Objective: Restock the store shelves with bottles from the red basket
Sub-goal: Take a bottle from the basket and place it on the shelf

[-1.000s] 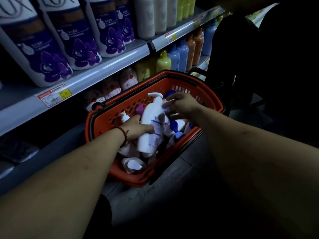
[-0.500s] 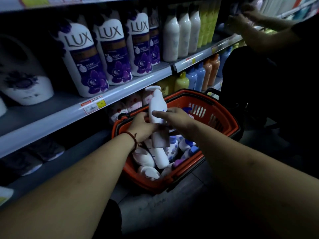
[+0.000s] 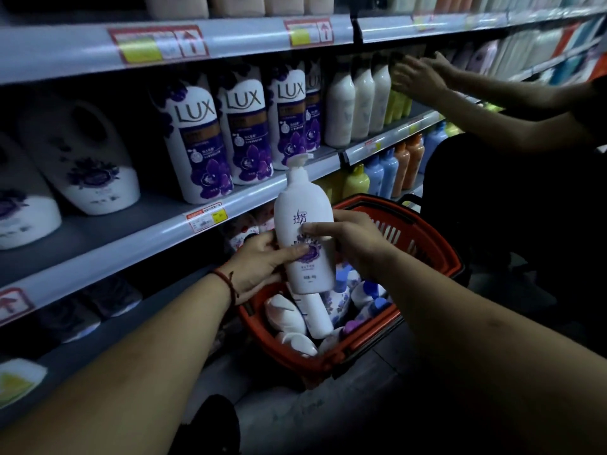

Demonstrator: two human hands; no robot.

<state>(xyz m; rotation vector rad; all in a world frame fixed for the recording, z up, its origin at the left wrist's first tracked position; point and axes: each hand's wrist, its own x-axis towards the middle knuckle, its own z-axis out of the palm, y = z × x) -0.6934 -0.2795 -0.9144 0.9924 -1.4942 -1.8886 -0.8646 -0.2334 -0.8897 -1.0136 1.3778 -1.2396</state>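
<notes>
The LUX bottles (image 3: 197,139) are standing tightly side by side, filling the middle of the shelf (image 3: 108,228). Left of them, a bare strip of board is lying open in front of the white jugs (image 3: 82,159). Further right, another person's hands (image 3: 417,75) are blocking the cream bottles (image 3: 358,100). The red basket (image 3: 427,244) is crowding the space under the shelf edge.
</notes>
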